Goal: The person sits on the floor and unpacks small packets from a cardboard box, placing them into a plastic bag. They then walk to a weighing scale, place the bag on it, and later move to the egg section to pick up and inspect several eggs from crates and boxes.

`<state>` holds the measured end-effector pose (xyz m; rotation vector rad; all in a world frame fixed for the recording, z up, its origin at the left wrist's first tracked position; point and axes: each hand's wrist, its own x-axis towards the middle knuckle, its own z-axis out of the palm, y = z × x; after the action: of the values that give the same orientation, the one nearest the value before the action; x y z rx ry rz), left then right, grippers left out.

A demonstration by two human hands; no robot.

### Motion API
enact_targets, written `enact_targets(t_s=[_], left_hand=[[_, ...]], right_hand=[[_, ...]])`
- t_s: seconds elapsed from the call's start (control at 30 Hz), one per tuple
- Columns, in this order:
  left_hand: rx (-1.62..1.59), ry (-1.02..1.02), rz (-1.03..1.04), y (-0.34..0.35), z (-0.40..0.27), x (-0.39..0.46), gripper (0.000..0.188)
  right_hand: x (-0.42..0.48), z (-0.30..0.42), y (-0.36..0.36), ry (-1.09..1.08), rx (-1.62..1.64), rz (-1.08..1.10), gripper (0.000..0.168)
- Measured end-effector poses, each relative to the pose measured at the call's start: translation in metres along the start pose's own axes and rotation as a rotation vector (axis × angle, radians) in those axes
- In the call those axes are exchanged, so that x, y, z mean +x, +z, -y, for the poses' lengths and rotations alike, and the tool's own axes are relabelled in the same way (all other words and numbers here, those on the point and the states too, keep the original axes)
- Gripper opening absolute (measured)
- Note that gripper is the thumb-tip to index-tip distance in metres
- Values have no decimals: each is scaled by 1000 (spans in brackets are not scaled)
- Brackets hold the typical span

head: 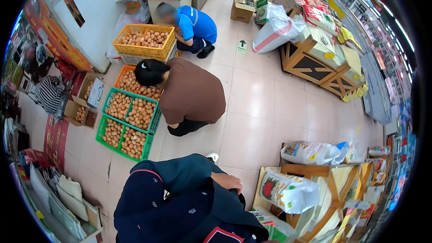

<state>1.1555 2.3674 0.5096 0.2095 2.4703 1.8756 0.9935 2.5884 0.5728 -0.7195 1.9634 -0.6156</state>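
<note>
My left hand [228, 181] lies across the front of my body, its fingers curled down against dark cloth; their tips are hidden. My right hand is out of view. Ahead and to the left, a nearer green plastic crate [100, 131] and another green plastic crate [157, 114] hold brown eggs [133, 143] in two compartments each. An orange plastic crate [118, 76] of eggs adjoins them. Behind it, a yellow plastic crate [143, 52] of eggs stands raised on a grey crate [130, 59]. A person in a brown shirt [195, 91] crouches beside the crates.
A person in blue [199, 23] crouches by the yellow crate. Cardboard boxes [72, 109] with eggs stand left. On the right, wooden display stands [314, 57] carry bagged goods, and a large white sack [272, 37] leans nearby. A printed rice bag [287, 189] sits close on my right.
</note>
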Motion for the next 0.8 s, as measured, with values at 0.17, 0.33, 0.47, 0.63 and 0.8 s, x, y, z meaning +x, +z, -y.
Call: enact_targets(t_s=[0.17, 0.33, 0.47, 0.63, 0.8], left_hand=[[35, 13, -60, -38, 37, 45, 43], [45, -104, -132, -87, 54, 74, 47], [80, -179, -191, -139, 74, 113, 51], [44, -262, -298, -218, 87, 180, 51], [-32, -310, -551, -286, 85, 236, 40]], right_hand=[[58, 34, -57, 5, -29, 34, 21], [117, 42, -104, 35, -16, 92, 21], [173, 45, -152, 34, -14, 168, 21], [269, 48, -233, -63, -10, 262, 21], [395, 74, -303, -201, -10, 157, 19]])
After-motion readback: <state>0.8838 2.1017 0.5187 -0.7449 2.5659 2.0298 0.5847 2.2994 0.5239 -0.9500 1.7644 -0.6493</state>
